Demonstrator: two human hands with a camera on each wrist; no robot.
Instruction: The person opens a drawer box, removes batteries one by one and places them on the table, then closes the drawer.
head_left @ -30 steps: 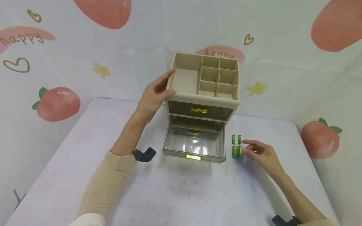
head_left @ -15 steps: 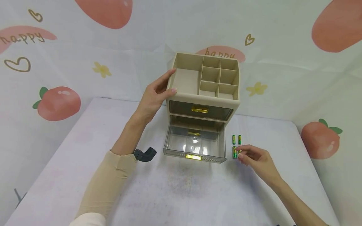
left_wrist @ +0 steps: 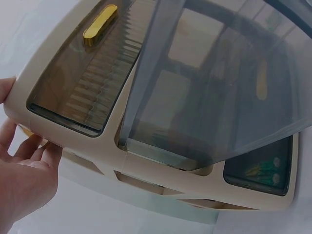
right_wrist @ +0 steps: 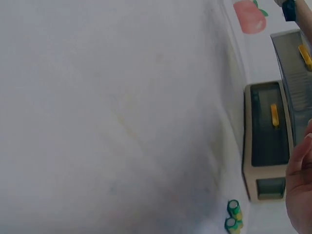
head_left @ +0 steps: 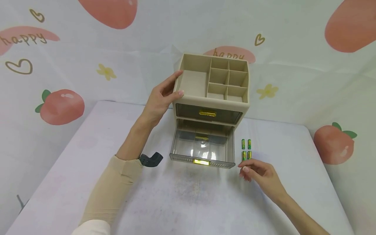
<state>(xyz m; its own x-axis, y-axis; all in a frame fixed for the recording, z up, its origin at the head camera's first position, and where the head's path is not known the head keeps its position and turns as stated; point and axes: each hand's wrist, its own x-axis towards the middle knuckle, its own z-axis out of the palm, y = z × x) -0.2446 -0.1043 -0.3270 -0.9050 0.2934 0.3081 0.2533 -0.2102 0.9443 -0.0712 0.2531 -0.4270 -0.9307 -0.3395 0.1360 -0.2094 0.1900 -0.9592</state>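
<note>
A beige drawer organizer (head_left: 211, 101) stands at the back of the table, its clear middle drawer (head_left: 202, 150) pulled out. My left hand (head_left: 158, 101) grips the organizer's left side, thumb over the top front rim and fingers along the side wall. To the right of the drawer, several green-and-gold batteries (head_left: 246, 150) stand in two rows on the table. My right hand (head_left: 261, 178) hovers just below the front row, near the drawer's front corner, with fingers loosely bent and nothing visible between them. In the right wrist view, part of the right hand (right_wrist: 300, 180) shows beside the organizer.
Small compartments (head_left: 227, 80) and one wider tray section fill the organizer's top. Its upper drawer (head_left: 208, 113) is closed, with a gold handle. Green-and-gold shapes (left_wrist: 263, 173) show behind a dark panel in the left wrist view. A fruit-printed cloth (head_left: 141, 58) hangs behind the table.
My right hand has moved from beside the batteries toward me and left, passing over the front row. The left hand keeps its grip on the organizer; the drawer stays pulled out.
</note>
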